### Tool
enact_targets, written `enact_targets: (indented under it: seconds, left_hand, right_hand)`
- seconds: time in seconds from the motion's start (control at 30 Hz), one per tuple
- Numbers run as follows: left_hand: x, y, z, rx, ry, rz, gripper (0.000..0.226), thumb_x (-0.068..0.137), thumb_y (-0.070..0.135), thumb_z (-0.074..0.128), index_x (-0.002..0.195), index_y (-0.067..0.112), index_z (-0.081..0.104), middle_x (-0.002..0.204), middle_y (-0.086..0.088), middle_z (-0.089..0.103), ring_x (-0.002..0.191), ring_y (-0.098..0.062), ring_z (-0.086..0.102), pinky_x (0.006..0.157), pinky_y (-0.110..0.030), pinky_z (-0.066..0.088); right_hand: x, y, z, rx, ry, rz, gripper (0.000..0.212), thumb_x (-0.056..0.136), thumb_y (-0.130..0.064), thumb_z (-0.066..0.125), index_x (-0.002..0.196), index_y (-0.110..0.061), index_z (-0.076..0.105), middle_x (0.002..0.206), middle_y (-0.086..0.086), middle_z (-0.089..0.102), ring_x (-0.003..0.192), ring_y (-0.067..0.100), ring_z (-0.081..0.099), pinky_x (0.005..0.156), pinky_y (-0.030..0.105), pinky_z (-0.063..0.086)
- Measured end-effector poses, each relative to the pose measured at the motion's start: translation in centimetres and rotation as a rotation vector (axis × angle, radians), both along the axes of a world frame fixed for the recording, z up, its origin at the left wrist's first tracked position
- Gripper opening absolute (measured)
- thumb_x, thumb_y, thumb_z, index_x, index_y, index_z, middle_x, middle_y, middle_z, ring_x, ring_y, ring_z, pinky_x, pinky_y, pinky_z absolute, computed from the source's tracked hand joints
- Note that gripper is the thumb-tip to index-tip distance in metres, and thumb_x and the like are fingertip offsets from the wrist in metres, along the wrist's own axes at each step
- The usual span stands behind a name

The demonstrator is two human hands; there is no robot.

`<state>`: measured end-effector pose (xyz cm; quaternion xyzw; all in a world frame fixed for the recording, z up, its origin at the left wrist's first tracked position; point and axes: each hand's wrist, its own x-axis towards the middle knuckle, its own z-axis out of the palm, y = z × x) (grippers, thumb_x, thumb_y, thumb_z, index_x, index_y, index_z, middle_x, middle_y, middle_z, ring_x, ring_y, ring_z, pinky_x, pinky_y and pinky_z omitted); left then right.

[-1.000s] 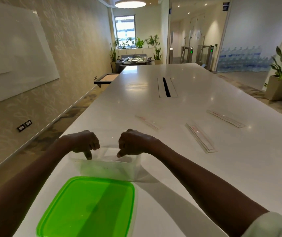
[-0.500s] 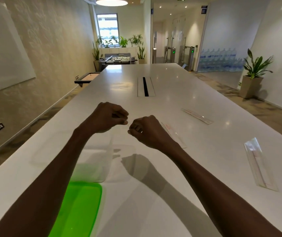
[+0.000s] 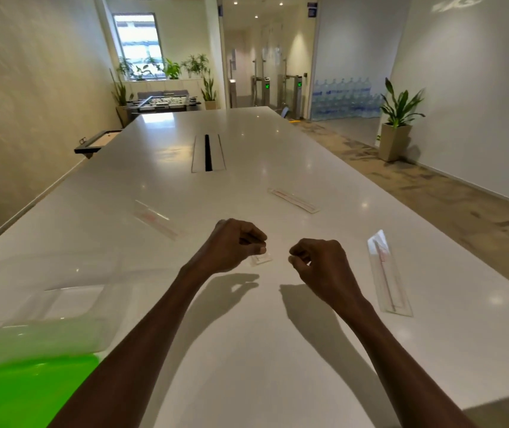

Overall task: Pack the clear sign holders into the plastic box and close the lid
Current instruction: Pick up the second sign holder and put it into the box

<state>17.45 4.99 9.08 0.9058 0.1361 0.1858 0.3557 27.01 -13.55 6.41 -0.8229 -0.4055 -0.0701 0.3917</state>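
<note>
The clear plastic box (image 3: 43,332) stands open at the lower left, blurred. Its green lid (image 3: 15,393) lies flat in front of it. Clear sign holders lie on the white table (image 3: 247,350): one left of centre (image 3: 157,220), one further back (image 3: 293,200) and one at the right (image 3: 387,273). The end of another holder (image 3: 260,259) shows between my hands. My left hand (image 3: 234,245) is curled just above that end, thumb close to it. My right hand (image 3: 321,264) is curled beside it. Shadows fall apart from both hands. I see nothing in either hand.
A cable slot (image 3: 208,152) is set into the table's middle further back. The table's right edge drops to a carpeted floor with a potted plant (image 3: 398,118). A wall runs along the left side.
Both hands left the rim of the box and moved forward and right over the table to the nearest sign holder. The box and lid now sit at the lower left of the view.
</note>
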Motion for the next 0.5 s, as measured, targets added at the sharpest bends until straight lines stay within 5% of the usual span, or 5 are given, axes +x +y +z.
enact_targets:
  seconds: [0.1,0.23,0.4,0.5]
  left_hand:
    - [2.8,-2.1,-1.0,-0.024,0.027,-0.06,0.021,0.075,0.017,0.08,0.095,0.013,0.075,0.085,0.0,0.076,0.075,0.0,0.07,0.072,-0.01,0.053]
    - [6.2,-4.2,-2.0,-0.023,0.059,-0.106,0.02,0.075,0.019,0.079,0.094,0.014,0.076,0.085,0.0,0.076,0.076,-0.002,0.071,0.074,-0.013,0.054]
    - [10.2,-6.4,-3.1,-0.057,0.085,-0.13,0.015,0.083,0.016,0.069,0.096,0.011,0.075,0.079,-0.006,0.075,0.072,-0.011,0.07,0.07,-0.021,0.056]
    - [12.6,-7.4,-3.7,-0.083,0.083,-0.119,0.016,0.086,0.011,0.061,0.097,0.011,0.074,0.081,-0.006,0.075,0.077,-0.015,0.07,0.073,-0.03,0.058]
  right_hand:
    - [1.7,-2.6,-0.7,-0.004,-0.011,-0.081,0.009,0.084,-0.019,0.072,0.092,-0.015,0.076,0.08,-0.002,0.075,0.069,0.006,0.066,0.067,0.019,0.051]
    - [3.0,-5.5,-1.5,-0.013,-0.028,-0.15,0.01,0.084,-0.016,0.071,0.094,-0.014,0.075,0.081,-0.001,0.075,0.072,0.011,0.067,0.071,0.029,0.056]
    - [3.9,-9.4,-2.4,0.004,-0.02,-0.269,0.009,0.08,-0.021,0.077,0.088,-0.021,0.071,0.077,-0.012,0.067,0.065,0.001,0.053,0.065,0.02,0.04]
    - [4.0,-11.7,-2.7,0.035,0.013,-0.325,0.02,0.074,-0.023,0.083,0.078,-0.021,0.063,0.072,-0.009,0.061,0.069,0.012,0.054,0.063,0.027,0.041]
